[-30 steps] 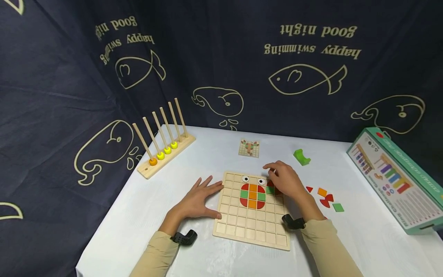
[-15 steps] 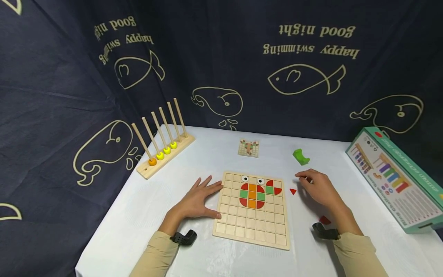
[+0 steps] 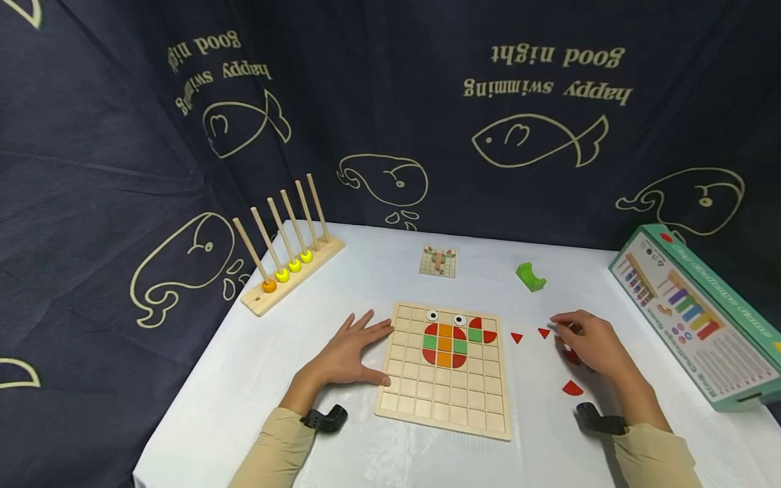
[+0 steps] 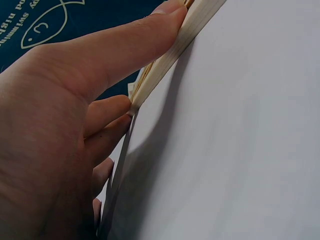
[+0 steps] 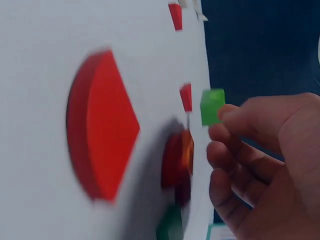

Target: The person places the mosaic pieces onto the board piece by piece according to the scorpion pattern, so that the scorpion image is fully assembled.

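A wooden grid board lies on the table, bearing red, green and orange tiles and two eye tiles near its far edge. My left hand rests at the board's left edge, fingers spread; the left wrist view shows its thumb against the wooden rim. My right hand hovers to the right over loose tiles, fingers bent and apparently holding nothing. A red triangle lies by its fingertips. In the right wrist view, red, orange and green tiles lie below the fingers, partly hidden and blurred.
A red triangle and a red quarter-round lie right of the board. Behind are a pattern card and a green curved block. A peg rack stands left, a box right.
My right hand has left the board's top right corner and moved right to the loose tiles, uncovering the red and green tiles there. My left hand stays put.
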A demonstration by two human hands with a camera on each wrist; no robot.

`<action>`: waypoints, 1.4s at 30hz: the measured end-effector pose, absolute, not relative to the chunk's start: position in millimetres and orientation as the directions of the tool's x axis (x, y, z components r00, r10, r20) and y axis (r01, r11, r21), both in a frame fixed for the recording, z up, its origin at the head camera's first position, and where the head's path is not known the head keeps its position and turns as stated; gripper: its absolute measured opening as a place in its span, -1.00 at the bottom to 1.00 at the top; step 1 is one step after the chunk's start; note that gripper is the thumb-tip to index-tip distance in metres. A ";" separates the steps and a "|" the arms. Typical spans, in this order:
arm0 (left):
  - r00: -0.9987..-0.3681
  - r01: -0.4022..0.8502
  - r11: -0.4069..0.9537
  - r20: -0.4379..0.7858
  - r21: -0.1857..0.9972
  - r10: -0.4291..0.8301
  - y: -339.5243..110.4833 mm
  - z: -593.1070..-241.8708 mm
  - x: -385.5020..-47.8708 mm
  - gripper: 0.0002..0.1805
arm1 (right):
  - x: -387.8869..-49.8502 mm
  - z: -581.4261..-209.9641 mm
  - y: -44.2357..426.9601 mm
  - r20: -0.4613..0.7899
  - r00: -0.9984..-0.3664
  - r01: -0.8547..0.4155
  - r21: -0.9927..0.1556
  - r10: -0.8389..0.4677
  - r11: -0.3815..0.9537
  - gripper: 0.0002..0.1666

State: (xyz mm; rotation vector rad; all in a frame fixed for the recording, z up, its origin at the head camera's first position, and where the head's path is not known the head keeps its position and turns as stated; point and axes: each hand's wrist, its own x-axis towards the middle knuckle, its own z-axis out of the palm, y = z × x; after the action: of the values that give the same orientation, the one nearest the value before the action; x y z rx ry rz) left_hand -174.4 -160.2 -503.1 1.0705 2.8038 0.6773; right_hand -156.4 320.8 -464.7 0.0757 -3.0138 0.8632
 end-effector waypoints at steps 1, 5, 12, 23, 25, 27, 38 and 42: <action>-0.756 0.619 0.662 0.093 0.422 0.648 -160.1 -503.0 -174.3 0.13 | -154.5 -464.4 324.0 0.008 -0.999 -0.045 -0.527 -0.048 0.848 -0.69; -0.759 0.616 0.667 0.088 0.420 0.645 -159.9 -503.2 -173.9 0.13 | -144.5 -465.7 335.4 -0.012 -0.997 -0.064 -0.509 -0.082 0.858 -0.71; -0.763 0.613 0.670 0.092 0.419 0.640 -159.9 -504.2 -173.6 0.13 | -127.5 -464.9 343.9 -0.105 -0.985 -0.075 -0.470 -0.140 0.880 -0.65; -0.755 0.623 0.659 0.105 0.421 0.647 -160.9 -504.6 -173.8 0.13 | -122.5 -467.3 335.0 -0.135 -0.984 -0.036 -0.475 -0.113 0.879 -0.65; -0.755 0.624 0.660 0.104 0.418 0.647 -160.8 -504.6 -173.6 0.13 | -123.4 -467.9 332.4 -0.115 -0.987 -0.042 -0.471 -0.109 0.881 -0.66; -0.756 0.622 0.661 0.102 0.420 0.647 -160.6 -504.6 -173.5 0.13 | -124.7 -468.3 330.7 -0.101 -0.990 -0.038 -0.457 -0.094 0.889 -0.64; -0.756 0.622 0.663 0.098 0.417 0.648 -160.6 -505.2 -174.6 0.15 | -135.8 -477.5 324.8 -0.033 -0.998 -0.029 -0.430 -0.048 0.902 -0.58; -0.758 0.617 0.664 0.092 0.423 0.646 -160.6 -503.9 -174.2 0.14 | -138.2 -477.2 323.6 -0.004 -0.994 -0.100 -0.428 -0.112 0.898 -0.64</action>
State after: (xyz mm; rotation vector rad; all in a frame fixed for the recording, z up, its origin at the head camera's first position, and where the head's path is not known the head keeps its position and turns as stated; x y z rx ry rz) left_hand -174.2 -160.6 -503.9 1.0656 2.8049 0.6766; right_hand -138.2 323.6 -477.2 0.1725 -3.0884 0.6944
